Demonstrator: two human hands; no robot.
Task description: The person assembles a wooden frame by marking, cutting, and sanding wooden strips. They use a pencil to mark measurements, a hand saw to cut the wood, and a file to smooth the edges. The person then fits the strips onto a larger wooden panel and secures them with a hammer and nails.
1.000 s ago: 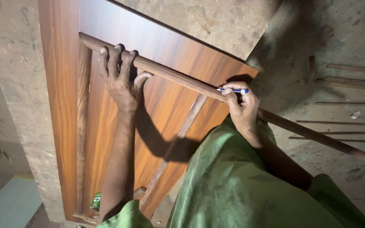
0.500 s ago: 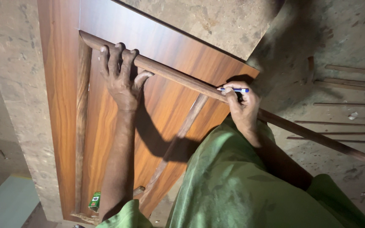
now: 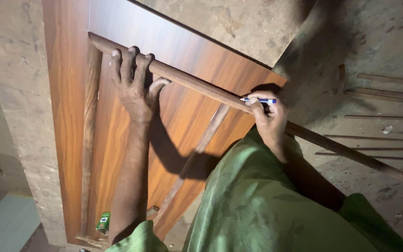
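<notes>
A reddish-brown wood-grain board lies on a concrete surface. A long dark wooden strip runs across it and juts out past the board's right edge. My left hand presses flat on the strip near its left end, fingers spread. My right hand grips a blue-and-white pen with its tip against the strip at the board's right edge. Two more strips lie on the board, one along the left side and one slanting down the middle.
Several thin wooden strips lie on the dusty concrete floor at the right. A small green box sits at the board's near end. My green garment fills the lower middle. A pale blue surface shows at lower left.
</notes>
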